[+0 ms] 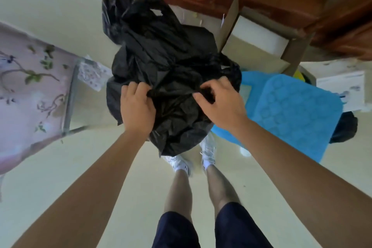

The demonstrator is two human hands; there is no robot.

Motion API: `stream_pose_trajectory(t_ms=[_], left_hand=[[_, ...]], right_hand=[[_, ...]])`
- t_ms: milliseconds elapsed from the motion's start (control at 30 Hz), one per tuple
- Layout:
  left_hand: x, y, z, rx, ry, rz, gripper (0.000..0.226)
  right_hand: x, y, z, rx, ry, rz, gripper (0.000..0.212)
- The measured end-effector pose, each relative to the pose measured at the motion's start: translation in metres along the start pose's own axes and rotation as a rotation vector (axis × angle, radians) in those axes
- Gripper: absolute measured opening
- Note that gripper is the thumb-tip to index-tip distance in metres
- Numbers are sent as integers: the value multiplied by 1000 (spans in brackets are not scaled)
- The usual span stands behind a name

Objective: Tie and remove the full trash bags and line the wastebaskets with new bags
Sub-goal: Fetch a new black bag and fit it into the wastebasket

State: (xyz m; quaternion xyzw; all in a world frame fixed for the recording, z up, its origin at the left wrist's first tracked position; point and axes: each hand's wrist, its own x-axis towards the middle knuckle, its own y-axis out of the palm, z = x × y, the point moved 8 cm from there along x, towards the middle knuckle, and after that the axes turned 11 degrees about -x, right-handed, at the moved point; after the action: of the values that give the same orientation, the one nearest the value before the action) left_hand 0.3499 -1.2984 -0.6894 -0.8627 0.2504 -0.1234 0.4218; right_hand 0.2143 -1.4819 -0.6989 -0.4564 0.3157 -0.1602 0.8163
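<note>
A large black trash bag (161,62) hangs crumpled in front of me, above the floor and my feet. My left hand (136,106) grips a bunched fold of the bag on its left side. My right hand (217,102) pinches a twisted strip of the same bag on its right side, and the plastic is stretched taut between the two hands. One handle loop of the bag sticks up at the far top. Whatever is inside the bag is hidden.
A bed with a pink flowered sheet (26,86) stands at the left. A chair with a blue cushion (291,110) is at the right, a brown wooden desk (281,6) behind it. Another dark bag (344,129) lies at the far right. Pale floor lies below.
</note>
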Motion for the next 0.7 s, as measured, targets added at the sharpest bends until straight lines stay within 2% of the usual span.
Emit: stream_pose_trajectory(t_ms=[67, 100, 233, 333, 400, 500, 567, 633, 700], left_hand=[[-4, -9, -7, -51, 17, -32, 22], [-6, -12, -10, -64, 31, -33, 23], [-19, -16, -13, -71, 96, -15, 26], [-30, -25, -11, -65, 129, -7, 23], [-37, -34, -8, -47, 122, 6, 23], [-47, -54, -8, -18, 95, 18, 29], [-54, -73, -11, -10, 66, 9, 32], [-63, -98, -19, 19, 37, -7, 34], [-71, -128, -33, 64, 40, -20, 36]], right_hand=[[4, -24, 5, 6, -15, -257, 48], [6, -30, 8, 25, -26, -316, 49], [19, -35, 20, 241, -63, -297, 55], [29, -34, 25, 247, -113, -279, 52], [30, -22, 29, 179, -136, -160, 69], [18, 9, 34, 32, -158, 152, 114], [1, 29, 41, 9, -182, 348, 126], [-18, 40, 50, -6, -163, 508, 119], [-36, 37, 70, -57, -179, 599, 86]])
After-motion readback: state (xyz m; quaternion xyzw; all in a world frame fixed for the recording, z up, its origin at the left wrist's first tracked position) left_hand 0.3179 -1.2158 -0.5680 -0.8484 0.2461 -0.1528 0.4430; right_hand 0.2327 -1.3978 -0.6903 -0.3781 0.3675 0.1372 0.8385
